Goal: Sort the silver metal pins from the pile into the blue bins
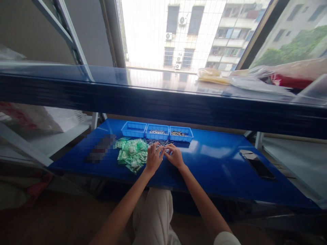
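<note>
The blue tabletop [217, 160] spans mid-frame, near edge at lower centre, widest open stretch right of centre. Three blue trays [134, 128] line up at centre: the left shows its floor, the others hold slim metal pieces [178, 133]. Green packets [133, 153] heap centre-left. Left hand [154, 158] and right hand [175, 156], fingers bent inward, nearly meet by a loose metal pile [153, 141], centre; their grasp I cannot tell.

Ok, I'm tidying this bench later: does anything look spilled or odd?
Loose metal pieces lie on the blue table in front of the blue bins, so they might look spilled, though perhaps placed deliberately. A pixelated patch at left can't be judged.
</note>
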`<state>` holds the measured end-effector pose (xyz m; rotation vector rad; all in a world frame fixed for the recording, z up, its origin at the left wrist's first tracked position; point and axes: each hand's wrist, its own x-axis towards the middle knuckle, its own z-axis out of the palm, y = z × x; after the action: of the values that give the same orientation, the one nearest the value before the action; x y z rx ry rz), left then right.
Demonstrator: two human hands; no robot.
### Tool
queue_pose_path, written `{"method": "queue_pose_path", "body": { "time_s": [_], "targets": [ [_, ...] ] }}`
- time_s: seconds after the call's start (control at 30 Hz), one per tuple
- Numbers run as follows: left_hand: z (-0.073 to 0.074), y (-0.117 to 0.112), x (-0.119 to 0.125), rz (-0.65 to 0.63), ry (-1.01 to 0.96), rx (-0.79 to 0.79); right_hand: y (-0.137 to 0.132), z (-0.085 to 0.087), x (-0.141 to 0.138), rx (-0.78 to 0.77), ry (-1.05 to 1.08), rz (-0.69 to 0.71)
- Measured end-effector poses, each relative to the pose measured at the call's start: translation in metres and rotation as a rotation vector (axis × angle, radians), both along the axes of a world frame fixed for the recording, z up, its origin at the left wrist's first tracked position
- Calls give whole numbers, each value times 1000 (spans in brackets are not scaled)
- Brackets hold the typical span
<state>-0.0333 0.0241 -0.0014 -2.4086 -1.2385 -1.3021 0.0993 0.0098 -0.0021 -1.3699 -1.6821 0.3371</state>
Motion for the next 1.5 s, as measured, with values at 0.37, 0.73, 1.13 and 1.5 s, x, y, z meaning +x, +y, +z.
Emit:
{"method": "queue_pose_path", "body": {
  "time_s": [0.37, 0.73, 1.13, 1.5],
  "targets": [
    [0, 5, 0, 19, -60, -79, -1, 2, 0, 2, -26, -19],
    [2, 4, 2, 17, -25, -154, 2, -1, 5, 27, 64, -54],
    [1, 4, 3, -5, 21, -156, 0, 2, 6, 20, 25, -208],
    [0, 3, 0, -77, 1, -110, 6, 0, -3, -16, 186, -131]
  ]
}}
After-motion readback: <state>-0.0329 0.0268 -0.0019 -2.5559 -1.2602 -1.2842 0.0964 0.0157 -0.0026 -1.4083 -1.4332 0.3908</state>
